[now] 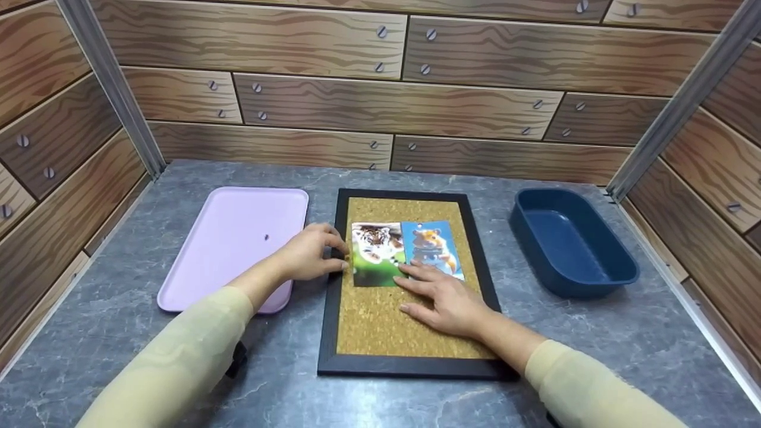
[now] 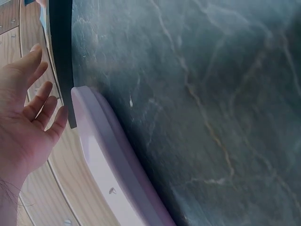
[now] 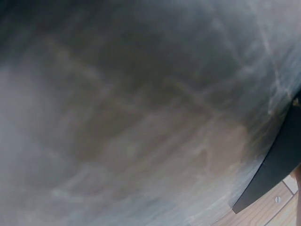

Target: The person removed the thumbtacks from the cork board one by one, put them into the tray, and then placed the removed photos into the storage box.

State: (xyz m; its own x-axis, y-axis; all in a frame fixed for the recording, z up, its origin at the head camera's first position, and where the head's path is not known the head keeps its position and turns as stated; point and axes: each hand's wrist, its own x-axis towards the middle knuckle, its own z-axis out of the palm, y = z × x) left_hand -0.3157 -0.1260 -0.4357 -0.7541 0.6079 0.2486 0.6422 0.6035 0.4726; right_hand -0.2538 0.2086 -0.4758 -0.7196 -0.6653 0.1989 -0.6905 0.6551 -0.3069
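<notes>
Tiger picture [image 1: 376, 270] between both hands [image 1: 312, 252] [image 1: 449, 300], hamster picture [image 1: 434, 241] alongside.

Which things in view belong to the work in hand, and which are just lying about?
In use, it seems:
rectangular glossy tiger picture
rectangular blue hamster picture, right hand touching it
rectangular black-framed cork board beneath both

Apparently lying about, untouched:
lilac rectangular plastic-looking tray
dark blue rounded-rectangular bin

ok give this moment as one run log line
pictures: glossy rectangular tiger picture left of blue hamster picture on black-framed rectangular cork board | left hand: near tiger picture's left edge | right hand: over both pictures
</notes>
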